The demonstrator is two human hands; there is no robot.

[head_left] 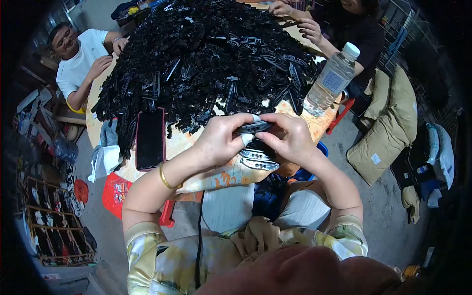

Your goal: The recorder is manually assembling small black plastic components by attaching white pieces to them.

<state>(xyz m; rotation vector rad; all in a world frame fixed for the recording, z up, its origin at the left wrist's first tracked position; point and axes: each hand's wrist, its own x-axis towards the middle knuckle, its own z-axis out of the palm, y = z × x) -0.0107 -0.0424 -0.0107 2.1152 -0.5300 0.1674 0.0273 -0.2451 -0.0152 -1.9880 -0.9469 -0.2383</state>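
Both hands meet over the near edge of the table. Between the fingertips and thumbs of my left hand and my right hand is a dark, elongated black plastic part with small holes. White coverings sit on the tips of my left thumb and index finger. Just below the hands, a few similar oval black parts with pale shiny rims lie close together at the table edge. Beyond them rises a large heap of black plastic parts, many of them small and tangled.
A phone lies left of my hands, beside a white cloth. To the right stands a clear bottle with a white cap. Two other people work at the table's far sides. Tan sacks rest on the floor at right.
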